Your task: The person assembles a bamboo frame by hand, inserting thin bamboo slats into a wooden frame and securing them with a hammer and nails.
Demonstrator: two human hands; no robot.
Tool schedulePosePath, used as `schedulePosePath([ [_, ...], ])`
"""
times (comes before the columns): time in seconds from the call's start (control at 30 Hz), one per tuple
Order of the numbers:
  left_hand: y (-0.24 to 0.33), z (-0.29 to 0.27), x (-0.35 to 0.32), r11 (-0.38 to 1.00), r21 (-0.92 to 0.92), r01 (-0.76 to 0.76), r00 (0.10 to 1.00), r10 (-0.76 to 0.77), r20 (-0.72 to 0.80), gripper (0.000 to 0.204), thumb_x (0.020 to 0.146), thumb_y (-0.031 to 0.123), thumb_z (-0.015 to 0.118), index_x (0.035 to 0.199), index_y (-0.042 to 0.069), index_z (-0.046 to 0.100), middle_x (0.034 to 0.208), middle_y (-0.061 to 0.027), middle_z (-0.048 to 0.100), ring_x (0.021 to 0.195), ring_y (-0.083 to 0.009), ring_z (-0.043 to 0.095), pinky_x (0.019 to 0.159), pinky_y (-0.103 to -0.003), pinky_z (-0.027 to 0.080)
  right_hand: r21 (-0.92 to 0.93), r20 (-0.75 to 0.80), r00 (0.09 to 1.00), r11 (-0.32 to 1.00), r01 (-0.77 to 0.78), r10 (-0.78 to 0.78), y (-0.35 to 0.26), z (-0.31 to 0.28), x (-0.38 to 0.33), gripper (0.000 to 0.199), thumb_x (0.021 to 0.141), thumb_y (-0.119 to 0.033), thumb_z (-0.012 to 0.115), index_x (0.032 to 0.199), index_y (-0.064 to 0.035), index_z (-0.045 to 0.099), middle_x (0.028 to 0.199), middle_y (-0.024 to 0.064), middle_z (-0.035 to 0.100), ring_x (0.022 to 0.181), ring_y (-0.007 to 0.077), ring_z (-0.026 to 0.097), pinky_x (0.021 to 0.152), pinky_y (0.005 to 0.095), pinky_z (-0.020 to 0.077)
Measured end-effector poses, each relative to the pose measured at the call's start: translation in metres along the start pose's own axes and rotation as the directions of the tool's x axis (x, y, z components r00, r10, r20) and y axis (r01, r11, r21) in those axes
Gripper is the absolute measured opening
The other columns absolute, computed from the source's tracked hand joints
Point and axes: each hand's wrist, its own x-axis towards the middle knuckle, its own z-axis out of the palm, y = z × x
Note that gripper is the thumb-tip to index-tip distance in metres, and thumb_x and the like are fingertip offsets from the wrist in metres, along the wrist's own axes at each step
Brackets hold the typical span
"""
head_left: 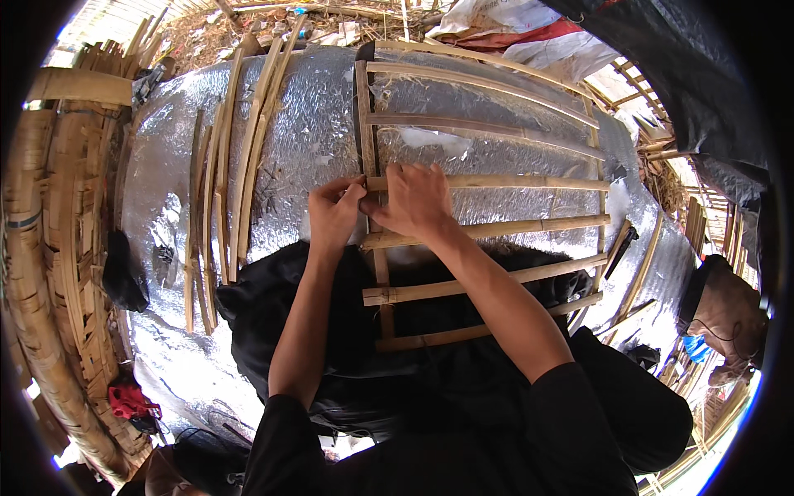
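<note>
A ladder-like bamboo frame lies before me, its several slats crossing two long strips. My right hand is closed over the left end of a middle bamboo slat, its fingers curled over the far edge and its thumb toward the left strip. Right beside it, my left hand pinches at the joint of that slat and strip. What lies between the left fingertips is too small to make out. The near slats rest over my black-clothed lap.
Shiny silver sheeting spreads under the frame. Loose bamboo strips lie on it to the left. A woven bamboo wall stands at far left, with a red item near it. Black plastic sheeting hangs at the upper right.
</note>
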Motion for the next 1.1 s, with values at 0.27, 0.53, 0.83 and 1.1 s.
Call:
schedulePosePath([
  [0.27, -0.009, -0.004, 0.007, 0.998, -0.063, 0.007, 1.000, -0.006, 0.015, 0.025, 0.087, 0.011, 0.062, 0.096, -0.008, 0.075, 0.099, -0.0122, 0.077, 0.089, -0.0133, 0.063, 0.084, -0.029, 0.049, 0.044, 0.130, 0.991, 0.998, -0.041, 0.035, -0.001, -0.004, 0.006, 0.066, 0.081, -0.068, 0.071, 0.079, -0.0014, 0.069, 0.062, 0.0107, 0.065, 0.057, 0.0240, 0.066, 0.059, 0.0390, 0.0531],
  [0.53, 0.002, -0.011, 0.015, 0.997, 0.062, 0.043, 0.998, -0.046, 0.049, 0.025, 0.089, 0.016, 0.063, 0.085, -0.007, 0.073, 0.092, -0.0096, 0.076, 0.080, -0.0131, 0.062, 0.074, -0.030, 0.049, 0.075, 0.189, 0.981, 0.995, -0.066, 0.051, 0.001, -0.006, 0.007, 0.060, 0.082, -0.061, 0.067, 0.082, -0.0015, 0.071, 0.065, 0.0118, 0.067, 0.059, 0.0250, 0.067, 0.065, 0.0407, 0.0551],
  [0.83, 0.032, 0.028, 0.075, 0.669, 0.702, -0.246, 0.937, 0.349, -0.005, 0.044, 0.078, 0.036, 0.084, 0.093, -0.004, 0.075, 0.077, -0.0167, 0.073, 0.071, -0.0298, 0.072, 0.067, -0.040, 0.054, 0.205, -0.012, 0.999, 0.978, 0.045, -0.043, 0.013, -0.010, -0.001, 0.057, 0.082, -0.059, 0.070, 0.099, -0.0042, 0.069, 0.098, 0.0161, 0.069, 0.096, 0.0292, 0.067, 0.089, 0.0452, 0.0499],
  [1.1, -0.003, 0.004, 0.099, 0.910, 0.291, -0.296, 0.904, 0.365, -0.221, 0.035, 0.087, 0.034, 0.082, 0.108, 0.006, 0.080, 0.090, -0.0080, 0.076, 0.066, -0.0102, 0.061, 0.059, -0.033, 0.046, 0.209, -0.272, 0.798, 0.843, -0.496, 0.538, 0.256, -0.082, -0.015, 0.075, 0.089, -0.061, 0.064, 0.132, 0.0000, 0.057, 0.132, 0.0231, 0.058, 0.128, 0.0359, 0.054, 0.106, 0.0533, 0.0428],
])
